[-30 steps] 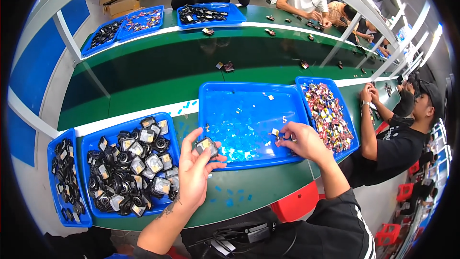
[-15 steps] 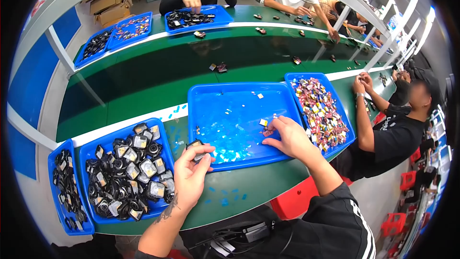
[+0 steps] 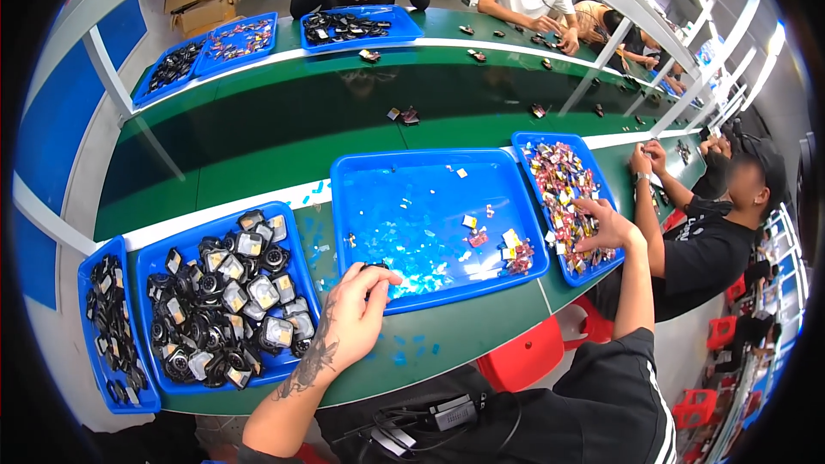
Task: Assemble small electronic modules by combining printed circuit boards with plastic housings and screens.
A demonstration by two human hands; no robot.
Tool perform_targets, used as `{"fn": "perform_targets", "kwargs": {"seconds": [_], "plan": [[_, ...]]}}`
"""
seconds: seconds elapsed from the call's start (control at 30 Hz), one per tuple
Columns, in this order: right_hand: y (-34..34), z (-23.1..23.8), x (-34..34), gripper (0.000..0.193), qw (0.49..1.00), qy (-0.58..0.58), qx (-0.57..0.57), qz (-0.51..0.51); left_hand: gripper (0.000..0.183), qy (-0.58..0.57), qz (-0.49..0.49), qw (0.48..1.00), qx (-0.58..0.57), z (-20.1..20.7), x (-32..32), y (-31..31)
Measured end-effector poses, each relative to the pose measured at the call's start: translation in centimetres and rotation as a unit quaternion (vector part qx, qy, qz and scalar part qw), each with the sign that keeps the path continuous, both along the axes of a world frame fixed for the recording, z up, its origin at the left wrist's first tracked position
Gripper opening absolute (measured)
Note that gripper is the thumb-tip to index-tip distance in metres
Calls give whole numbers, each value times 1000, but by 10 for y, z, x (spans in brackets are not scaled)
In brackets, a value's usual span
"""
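Note:
My left hand (image 3: 357, 314) is closed on a small black device housing (image 3: 375, 266) at the near left edge of the middle blue tray (image 3: 533, 232); the fingers hide most of the piece. My right hand (image 3: 614, 232) reaches over the right blue tray, fingers and thumb apart above small red, yellow and white parts (image 3: 563, 185). In the middle tray lie scattered bits of blue film (image 3: 412, 249), a few loose parts (image 3: 477, 238) and a small heap of them (image 3: 518, 253) at its near right.
Left of me, a blue tray holds black round-lensed housings (image 3: 232, 296); a narrower tray holds black pieces (image 3: 114, 326). Small assemblies (image 3: 404, 115) lie on the green belt (image 3: 284, 146). Co-workers sit opposite and to my right. A red stool (image 3: 520, 357) stands below the bench edge.
My right hand has moved right, from the middle tray to the right tray, and its fingers have spread. A heap of parts shows where it was. My left hand has shifted slightly right.

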State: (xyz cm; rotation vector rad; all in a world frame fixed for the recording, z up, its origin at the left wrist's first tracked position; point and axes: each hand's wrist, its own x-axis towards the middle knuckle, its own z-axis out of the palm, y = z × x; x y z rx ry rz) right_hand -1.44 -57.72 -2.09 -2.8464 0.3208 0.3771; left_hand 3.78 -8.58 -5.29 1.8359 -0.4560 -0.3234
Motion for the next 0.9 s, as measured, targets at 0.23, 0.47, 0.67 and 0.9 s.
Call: {"fn": "perform_targets", "kwargs": {"seconds": [0.23, 0.47, 0.67, 0.9], "plan": [[-1, -28, 1, 69, 990, -116, 76, 3, 17, -51, -32, 996, 60, 5, -4, 2], [-8, -19, 8, 50, 948, -177, 231, -130, 16, -132, -96, 986, 34, 6, -11, -5], [48, 25, 40, 53, 884, -211, 406, -96, 20, -75, -84, 994, 0, 4, -11, -10], [143, 3, 82, 46, 921, -154, 354, 48, 35, 113, 25, 971, -208, -9, -3, -9]]}}
